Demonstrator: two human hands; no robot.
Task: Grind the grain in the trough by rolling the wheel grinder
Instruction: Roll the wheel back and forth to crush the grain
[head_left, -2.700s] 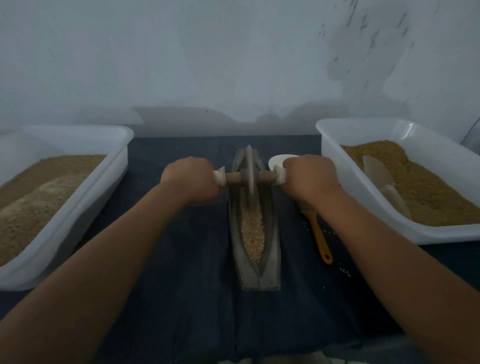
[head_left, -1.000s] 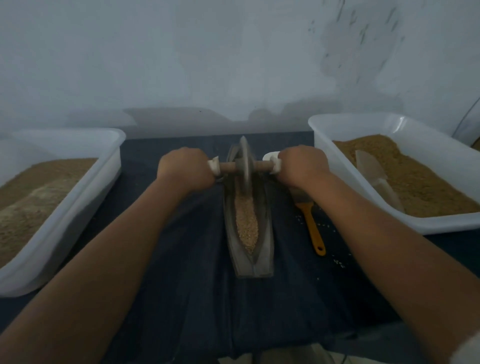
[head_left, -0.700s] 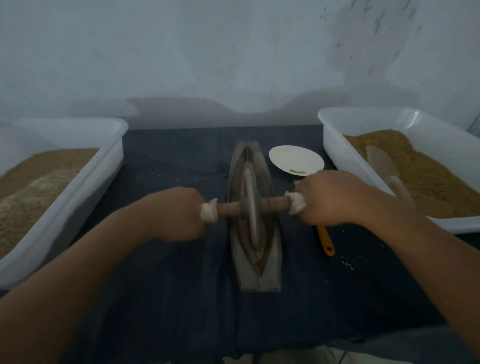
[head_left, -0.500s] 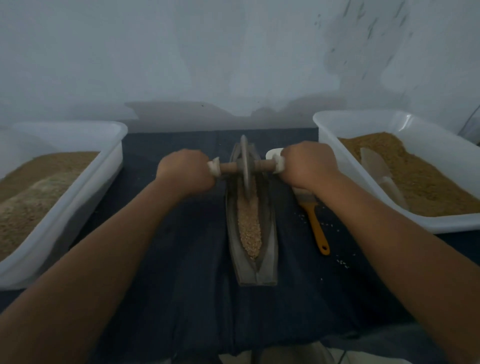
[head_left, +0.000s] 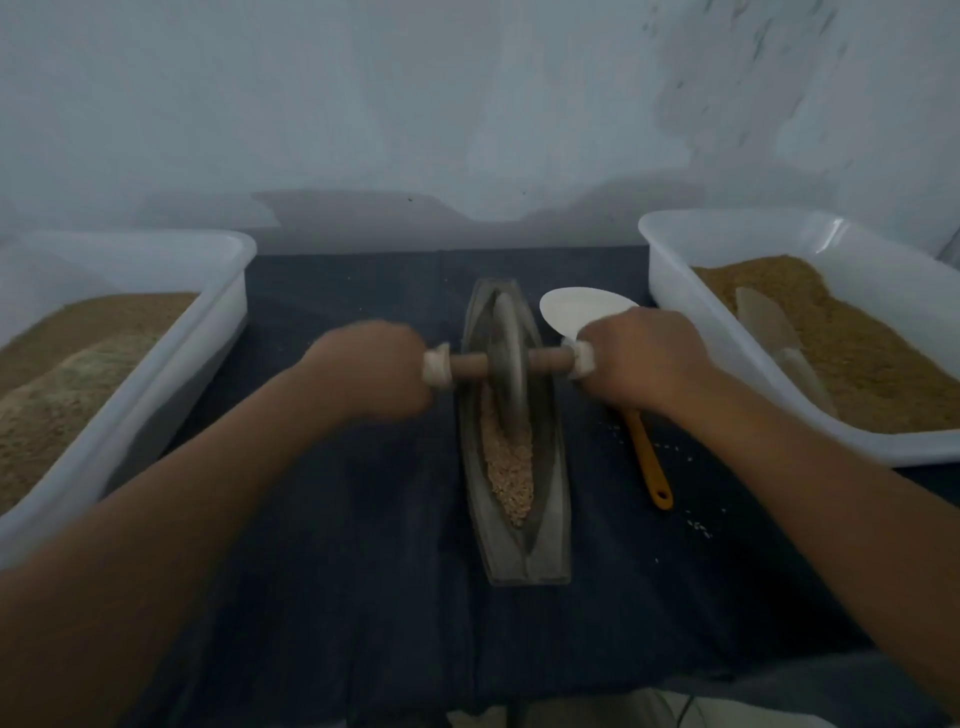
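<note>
A long, boat-shaped grey trough (head_left: 550, 525) lies lengthwise on the dark cloth, with pale grain (head_left: 511, 475) heaped in its groove. The wheel grinder (head_left: 508, 358), a grey disc on a wooden axle, stands upright in the trough's far half. My left hand (head_left: 371, 371) grips the axle's left handle. My right hand (head_left: 647, 361) grips the right handle. Both fists hide the handle ends; the left one is blurred.
A white tub of brown meal (head_left: 156, 358) stands at the left. Another white tub (head_left: 727, 332) at the right holds brown grain and a pale scoop (head_left: 774, 332). A white dish (head_left: 576, 312) and an orange-handled brush (head_left: 649, 462) lie right of the trough. Stray grains dot the cloth.
The wheel has rolled back toward me from the trough's far end to its far half, both hands moving with it. More of the white dish shows behind my right hand.
</note>
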